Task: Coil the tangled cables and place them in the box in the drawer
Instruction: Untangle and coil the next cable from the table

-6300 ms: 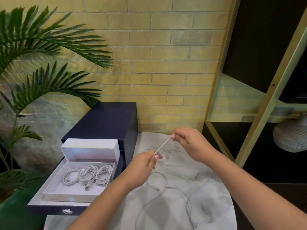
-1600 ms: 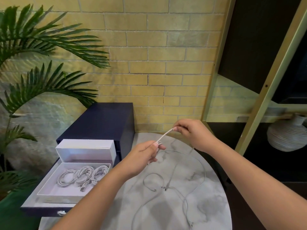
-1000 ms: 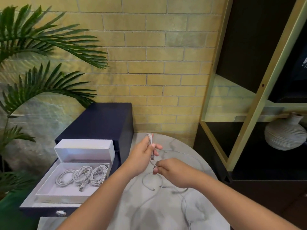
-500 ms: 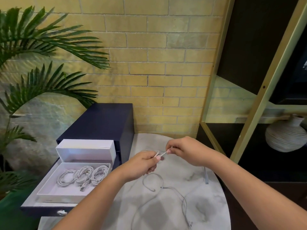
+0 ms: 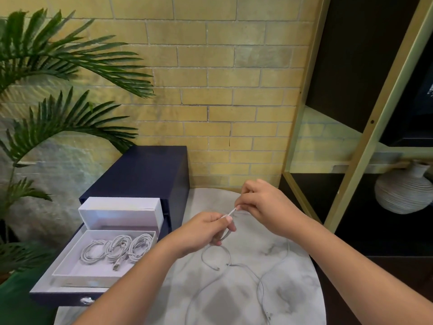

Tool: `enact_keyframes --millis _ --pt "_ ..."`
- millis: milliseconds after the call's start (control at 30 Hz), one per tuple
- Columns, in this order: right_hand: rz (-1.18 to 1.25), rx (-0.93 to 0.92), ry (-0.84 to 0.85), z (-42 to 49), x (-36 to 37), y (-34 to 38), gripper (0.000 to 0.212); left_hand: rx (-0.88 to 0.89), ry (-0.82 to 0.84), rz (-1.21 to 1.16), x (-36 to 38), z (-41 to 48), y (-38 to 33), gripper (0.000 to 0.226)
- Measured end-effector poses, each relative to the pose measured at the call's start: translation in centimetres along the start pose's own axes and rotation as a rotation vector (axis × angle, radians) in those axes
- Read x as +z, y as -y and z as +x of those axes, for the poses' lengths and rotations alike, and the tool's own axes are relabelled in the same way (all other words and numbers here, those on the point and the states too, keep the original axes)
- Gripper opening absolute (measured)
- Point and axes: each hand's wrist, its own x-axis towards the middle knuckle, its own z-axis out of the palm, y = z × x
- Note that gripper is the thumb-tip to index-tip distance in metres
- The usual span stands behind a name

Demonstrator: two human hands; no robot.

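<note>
Over the marble table (image 5: pixel 293 289), white cable (image 5: pixel 230 212) taut between both grips: left hand (image 5: pixel 201 233) and right hand (image 5: pixel 264 207) each pinch it; slack trails on the table. Left: open drawer (image 5: pixel 58 297), box (image 5: pixel 79 269) in it with three coiled cables (image 5: pixel 117 248). Yellow brick wall (image 5: pixel 210 90) behind, palm (image 5: pixel 58 55) left, shelf (image 5: pixel 355 165) and vase (image 5: pixel 403 193) right.

White box (image 5: pixel 70 272) in the pulled-out drawer (image 5: pixel 44 292) is open from above. Three coiled cables (image 5: pixel 117 250) fill its rear and middle; the front-left floor is bare. Upright lid (image 5: pixel 119 208) blocks the back, with the dark cabinet (image 5: pixel 145 174) behind. Loose cable (image 5: pixel 234 266) sprawls across the marble table (image 5: pixel 302 299). Gold shelf frame (image 5: pixel 356 158) bounds the right side.
</note>
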Motion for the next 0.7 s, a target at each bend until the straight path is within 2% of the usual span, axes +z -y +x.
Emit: enact_keyframes --millis 100,167,333,433,533,700 --pt "0.045 0.017 -0.047 0.1 0.2 0.1 0.011 -0.009 0.020 -0.070 0.1 -0.1 -0.5 0.033" --pt "0.163 0.082 -0.036 0.2 0.8 0.0 0.012 0.004 0.012 -0.084 0.2 -0.1 -0.7 0.034" --pt "0.690 0.401 -0.024 -0.1 2.6 1.5 0.015 0.031 -0.064 -0.171 0.3 0.2 -0.6 0.038" --pt "0.940 0.495 0.024 -0.9 3.5 2.5 0.024 0.026 -0.095 -0.266 0.2 0.4 -0.5 0.039" --pt "1.006 0.531 0.111 -1.3 4.0 2.7 0.026 0.010 -0.101 -0.306 0.0 0.6 -0.4 0.041" --pt "0.952 0.597 0.158 -0.9 4.1 2.8 0.019 -0.007 -0.093 -0.287 0.3 0.7 -0.2 0.043"
